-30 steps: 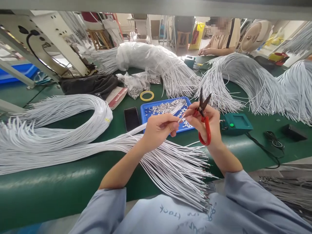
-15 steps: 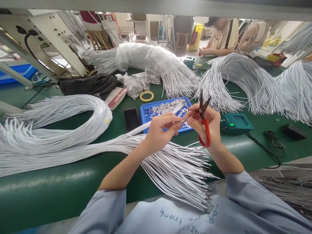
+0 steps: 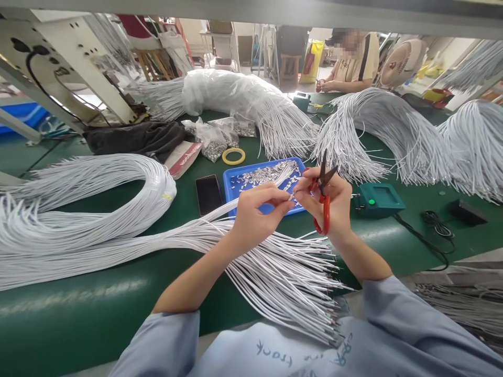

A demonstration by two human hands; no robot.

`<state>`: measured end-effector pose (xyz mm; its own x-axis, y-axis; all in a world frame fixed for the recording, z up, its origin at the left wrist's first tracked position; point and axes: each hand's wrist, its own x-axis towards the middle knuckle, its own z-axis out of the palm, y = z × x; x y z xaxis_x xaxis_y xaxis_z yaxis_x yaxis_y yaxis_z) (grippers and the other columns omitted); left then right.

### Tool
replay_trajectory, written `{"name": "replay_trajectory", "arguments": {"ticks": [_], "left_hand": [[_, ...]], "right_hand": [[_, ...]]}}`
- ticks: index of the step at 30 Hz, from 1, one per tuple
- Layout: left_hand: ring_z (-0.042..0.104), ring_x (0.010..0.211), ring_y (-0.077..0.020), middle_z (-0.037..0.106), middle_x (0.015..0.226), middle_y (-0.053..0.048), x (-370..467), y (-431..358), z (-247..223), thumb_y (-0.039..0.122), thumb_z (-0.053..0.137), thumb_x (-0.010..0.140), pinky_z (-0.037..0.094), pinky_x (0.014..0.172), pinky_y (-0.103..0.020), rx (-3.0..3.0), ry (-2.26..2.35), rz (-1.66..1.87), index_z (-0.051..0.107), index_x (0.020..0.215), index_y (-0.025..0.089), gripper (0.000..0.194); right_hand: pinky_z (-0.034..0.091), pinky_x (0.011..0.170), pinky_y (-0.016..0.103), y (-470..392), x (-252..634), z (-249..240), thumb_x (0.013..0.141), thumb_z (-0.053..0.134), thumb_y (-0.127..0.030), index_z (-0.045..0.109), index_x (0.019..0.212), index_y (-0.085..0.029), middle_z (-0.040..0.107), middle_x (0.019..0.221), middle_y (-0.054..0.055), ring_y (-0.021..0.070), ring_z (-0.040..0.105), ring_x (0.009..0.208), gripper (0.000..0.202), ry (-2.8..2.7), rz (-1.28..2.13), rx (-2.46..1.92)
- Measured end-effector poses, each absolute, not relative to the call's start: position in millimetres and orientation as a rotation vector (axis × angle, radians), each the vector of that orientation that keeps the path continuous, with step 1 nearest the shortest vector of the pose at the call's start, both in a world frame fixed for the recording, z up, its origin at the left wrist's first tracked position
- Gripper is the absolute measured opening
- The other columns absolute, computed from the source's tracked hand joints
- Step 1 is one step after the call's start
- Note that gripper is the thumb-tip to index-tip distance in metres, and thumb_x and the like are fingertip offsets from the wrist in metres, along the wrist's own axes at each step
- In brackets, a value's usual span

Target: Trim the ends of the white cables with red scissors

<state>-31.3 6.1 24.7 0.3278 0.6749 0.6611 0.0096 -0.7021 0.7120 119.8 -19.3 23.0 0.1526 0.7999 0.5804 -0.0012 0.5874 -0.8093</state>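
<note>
My left hand [image 3: 257, 214] pinches the end of a white cable between thumb and fingertips, above the blue tray [image 3: 231, 209]. Close beside it, my right hand [image 3: 334, 201] has red-handled scissors [image 3: 324, 201] hooked on its fingers, blades pointing up and apart. The right thumb and index fingertips meet near the cable end; what they pinch is too small to tell. Small metal pieces [image 3: 259, 175] lie in the tray, with several white cable ends over them. A fanned bundle of white cables [image 3: 275, 267] spreads under my forearms.
Left of the tray are a phone [image 3: 209, 195] and a coiled cable bundle [image 3: 157, 183]. Yellow tape [image 3: 233, 156] and bags of metal pieces [image 3: 214, 141] lie behind. A green device [image 3: 379, 200] stands at right. More bundles [image 3: 408, 131] and a seated person [image 3: 353, 65] are farther back.
The whole view has shifted slightly, moving the scene a little left. The fingertips of both hands remain close together, and the scissors have tilted slightly.
</note>
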Motion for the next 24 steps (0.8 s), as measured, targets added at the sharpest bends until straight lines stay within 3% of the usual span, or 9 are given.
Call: {"name": "replay_trajectory", "arguments": {"ticks": [9, 19, 24], "left_hand": [[0.052, 0.054, -0.0047, 0.063, 0.061, 0.002, -28.3, 8.6, 22.8, 0.019, 0.075, 0.076, 0.044, 0.049, -0.015, 1.966, 0.611, 1.463, 0.067, 0.068, 0.014, 0.013], [0.052, 0.055, -0.0038, 0.059, 0.061, 0.002, -28.0, 10.7, 20.2, 0.013, 0.074, 0.076, 0.044, 0.051, -0.014, 2.045, 0.592, 1.498, 0.066, 0.068, 0.013, 0.010], [0.053, 0.054, -0.0046, 0.060, 0.061, 0.001, -29.6, 14.7, 19.1, 0.022, 0.074, 0.077, 0.044, 0.049, -0.014, 2.069, 0.543, 1.475, 0.068, 0.071, 0.013, 0.012]], "right_hand": [[0.054, 0.069, 0.032, -21.3, 116.8, 16.3, 0.075, 0.071, -0.014, 0.062, 0.098, -0.026, 0.070, 0.078, -0.003, 0.0125, 0.063, 0.070, 0.028, -1.423, 0.255, -0.804], [0.055, 0.078, 0.036, -24.6, 120.7, 18.3, 0.077, 0.071, -0.021, 0.061, 0.096, -0.028, 0.067, 0.076, -0.006, 0.0119, 0.065, 0.067, 0.022, -1.449, 0.302, -0.893], [0.055, 0.081, 0.039, -21.5, 123.0, 17.5, 0.078, 0.070, -0.021, 0.062, 0.096, -0.030, 0.067, 0.074, -0.006, 0.0128, 0.063, 0.065, 0.022, -1.460, 0.335, -0.892]]}}
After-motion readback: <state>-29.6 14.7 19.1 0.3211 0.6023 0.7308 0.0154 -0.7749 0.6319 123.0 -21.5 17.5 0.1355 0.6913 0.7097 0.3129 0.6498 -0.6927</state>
